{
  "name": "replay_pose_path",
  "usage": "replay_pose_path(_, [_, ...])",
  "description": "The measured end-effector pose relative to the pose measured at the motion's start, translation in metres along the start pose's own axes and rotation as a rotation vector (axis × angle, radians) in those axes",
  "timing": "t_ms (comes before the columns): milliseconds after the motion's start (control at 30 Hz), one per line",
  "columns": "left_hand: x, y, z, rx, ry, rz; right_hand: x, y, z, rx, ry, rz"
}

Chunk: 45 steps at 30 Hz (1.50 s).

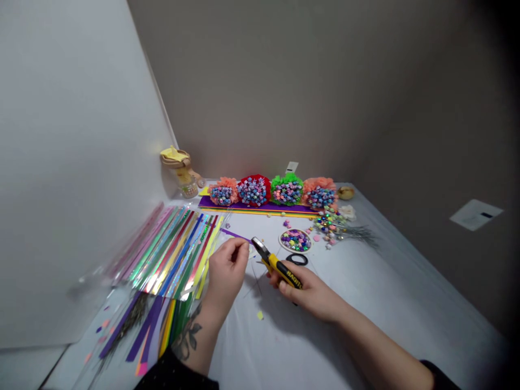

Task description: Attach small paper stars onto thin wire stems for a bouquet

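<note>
My left hand (227, 265) is closed in a pinch near the middle of the table; what its fingertips hold is too small or hidden to make out. Just right of it, my right hand (311, 290) is wrapped round pliers (282, 268) with yellow and black handles. Their metal jaws point up and left, close to my left fingertips. A thin purple strip (235, 235) runs behind my left hand toward the jaws. Thin wires (257, 281) show below, between the hands. A black scissor handle (305, 262) lies just beyond my right hand.
A white-rimmed bowl (280, 242) holds small colourful stars. Right of it lie wire-stemmed stars (329, 223). Bouquets in ruffled paper (254, 190) line the back on coloured sheets (260, 208). Packs of shiny paper strips (170, 249) cover the left; a jar (187, 181) stands behind.
</note>
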<state>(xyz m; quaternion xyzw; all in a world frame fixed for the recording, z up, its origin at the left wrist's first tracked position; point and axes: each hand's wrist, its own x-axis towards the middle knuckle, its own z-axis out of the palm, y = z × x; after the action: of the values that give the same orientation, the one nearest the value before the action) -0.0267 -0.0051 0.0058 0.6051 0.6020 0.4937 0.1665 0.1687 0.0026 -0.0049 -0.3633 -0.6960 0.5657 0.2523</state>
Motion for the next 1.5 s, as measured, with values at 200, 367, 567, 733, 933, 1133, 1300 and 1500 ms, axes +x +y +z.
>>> replay_pose_path(200, [-0.001,0.0,0.001,-0.021,0.004,0.016,-0.001,-0.004,-0.001,0.082,-0.001,0.014])
replay_pose_path(367, [0.0,-0.001,0.002,-0.035,0.045,0.014,-0.001,-0.001,-0.001,0.058,0.002,-0.01])
replay_pose_path(567, [-0.001,-0.001,0.002,-0.022,0.044,-0.001,-0.001,-0.001,0.0,0.008,-0.009,-0.019])
replay_pose_path(733, [-0.001,-0.002,0.002,-0.033,0.041,0.003,-0.001,-0.005,0.0,0.027,-0.014,-0.005])
replay_pose_path(933, [-0.002,-0.003,0.002,-0.037,0.05,0.002,0.0,-0.003,0.001,0.037,-0.006,0.011])
replay_pose_path(1133, [-0.001,-0.004,0.002,-0.07,0.041,0.008,0.0,-0.001,-0.001,0.209,-0.034,0.049])
replay_pose_path(1300, [0.0,-0.006,0.003,-0.267,-0.027,-0.064,-0.004,0.001,0.005,0.522,-0.075,0.058])
replay_pose_path(1500, [0.0,-0.006,0.005,-0.473,-0.075,-0.134,-0.009,0.001,0.017,0.954,-0.179,0.115])
